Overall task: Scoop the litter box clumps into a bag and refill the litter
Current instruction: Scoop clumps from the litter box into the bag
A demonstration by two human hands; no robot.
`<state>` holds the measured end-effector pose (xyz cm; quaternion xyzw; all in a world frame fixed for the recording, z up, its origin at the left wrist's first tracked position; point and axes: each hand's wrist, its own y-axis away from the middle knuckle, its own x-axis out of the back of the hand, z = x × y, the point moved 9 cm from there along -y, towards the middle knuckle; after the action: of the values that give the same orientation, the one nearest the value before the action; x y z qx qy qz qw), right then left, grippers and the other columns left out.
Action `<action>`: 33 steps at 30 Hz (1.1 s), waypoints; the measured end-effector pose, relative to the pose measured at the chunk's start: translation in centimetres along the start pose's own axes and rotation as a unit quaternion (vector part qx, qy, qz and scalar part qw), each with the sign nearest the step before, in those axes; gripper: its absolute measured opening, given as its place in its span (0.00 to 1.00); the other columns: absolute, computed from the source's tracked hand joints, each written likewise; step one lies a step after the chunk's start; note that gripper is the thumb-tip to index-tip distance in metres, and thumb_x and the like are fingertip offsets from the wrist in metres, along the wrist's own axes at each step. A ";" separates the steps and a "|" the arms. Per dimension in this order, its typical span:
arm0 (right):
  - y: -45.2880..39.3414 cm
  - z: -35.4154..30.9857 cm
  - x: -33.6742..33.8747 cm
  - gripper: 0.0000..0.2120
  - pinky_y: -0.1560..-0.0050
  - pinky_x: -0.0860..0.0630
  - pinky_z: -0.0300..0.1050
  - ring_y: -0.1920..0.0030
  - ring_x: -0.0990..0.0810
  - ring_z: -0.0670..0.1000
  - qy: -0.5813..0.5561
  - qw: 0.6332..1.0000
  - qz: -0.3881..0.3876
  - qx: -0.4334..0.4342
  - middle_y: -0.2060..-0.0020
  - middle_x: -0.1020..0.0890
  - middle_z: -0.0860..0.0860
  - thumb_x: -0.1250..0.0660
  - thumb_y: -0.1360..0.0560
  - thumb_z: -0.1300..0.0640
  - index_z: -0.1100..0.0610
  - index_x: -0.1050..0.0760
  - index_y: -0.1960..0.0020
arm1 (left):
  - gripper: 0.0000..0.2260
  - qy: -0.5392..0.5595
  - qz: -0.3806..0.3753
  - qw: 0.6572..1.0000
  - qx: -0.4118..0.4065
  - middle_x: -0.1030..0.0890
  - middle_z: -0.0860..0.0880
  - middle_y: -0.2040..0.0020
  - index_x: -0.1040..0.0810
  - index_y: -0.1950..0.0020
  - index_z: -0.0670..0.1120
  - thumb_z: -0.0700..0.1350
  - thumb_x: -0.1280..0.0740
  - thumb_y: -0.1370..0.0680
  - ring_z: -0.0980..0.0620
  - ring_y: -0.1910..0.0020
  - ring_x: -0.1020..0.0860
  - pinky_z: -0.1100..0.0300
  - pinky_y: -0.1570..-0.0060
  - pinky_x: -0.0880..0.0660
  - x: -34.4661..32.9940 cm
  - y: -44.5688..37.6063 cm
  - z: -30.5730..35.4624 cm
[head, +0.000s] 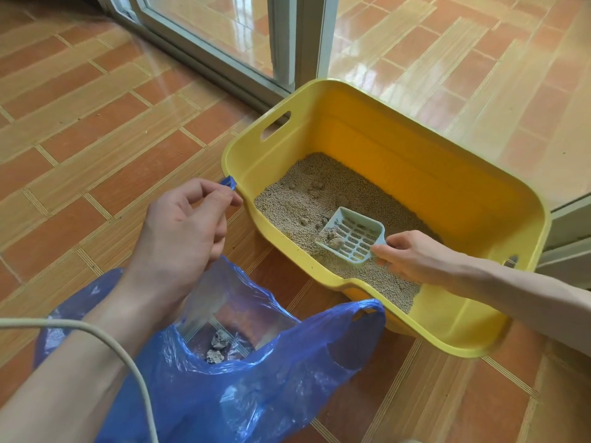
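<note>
Scoop (351,235) with 2 clumps (332,239) gripped in my right hand (406,255) over yellow litter box (447,193); left hand (184,225) pinches blue bag (256,378) handle, holding it open.

Bare forearms — seemingly no sleeves

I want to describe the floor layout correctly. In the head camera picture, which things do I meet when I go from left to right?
Left hand pinching the bag's handle → blue plastic bag → slotted scoop with clumps → right hand gripping the scoop → far right rim of the yellow litter box.
</note>
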<state>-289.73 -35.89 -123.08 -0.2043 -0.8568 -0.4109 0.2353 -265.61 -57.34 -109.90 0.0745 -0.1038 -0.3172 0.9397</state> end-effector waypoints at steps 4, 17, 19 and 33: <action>0.8 -0.8 -0.2 0.16 0.76 0.38 0.37 0.76 0.34 0.46 -0.047 0.999 -0.023 0.011 0.76 0.29 0.44 0.36 0.19 0.48 0.60 0.21 0.56 | 0.09 0.001 -0.001 1.000 0.001 0.38 0.54 0.75 0.22 0.52 0.42 0.44 0.39 0.15 0.56 0.78 0.43 0.66 0.78 0.45 -0.2 -0.1 0.0; 0.8 -2.8 -1.1 0.19 0.75 0.38 0.36 0.75 0.35 0.45 -0.106 0.993 -0.019 0.045 0.73 0.30 0.47 0.36 0.18 0.46 0.62 0.20 0.54 | 0.09 0.004 -0.001 1.000 0.004 0.38 0.54 0.75 0.22 0.51 0.41 0.42 0.39 0.15 0.56 0.78 0.43 0.67 0.80 0.45 -0.3 -0.3 0.0; 0.8 -3.0 -1.0 0.19 0.75 0.38 0.37 0.75 0.35 0.45 -0.117 0.992 -0.022 0.044 0.72 0.30 0.47 0.36 0.18 0.46 0.60 0.20 0.54 | 0.09 0.003 -0.001 1.000 0.005 0.37 0.54 0.75 0.22 0.51 0.41 0.42 0.39 0.15 0.56 0.78 0.43 0.67 0.80 0.44 -0.2 -0.3 -0.1; 0.6 -2.6 -0.7 0.19 0.74 0.37 0.39 0.74 0.34 0.46 -0.132 0.991 -0.018 0.023 0.72 0.28 0.47 0.36 0.18 0.46 0.61 0.19 0.52 | 0.09 0.003 -0.002 1.000 0.005 0.38 0.53 0.74 0.22 0.52 0.42 0.43 0.38 0.15 0.55 0.77 0.43 0.66 0.79 0.44 0.1 -0.1 -0.2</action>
<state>-288.27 -37.76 -121.66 -0.2363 -0.8930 -0.3645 0.1175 -265.60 -57.48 -110.14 0.0806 -0.1021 -0.3187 0.9389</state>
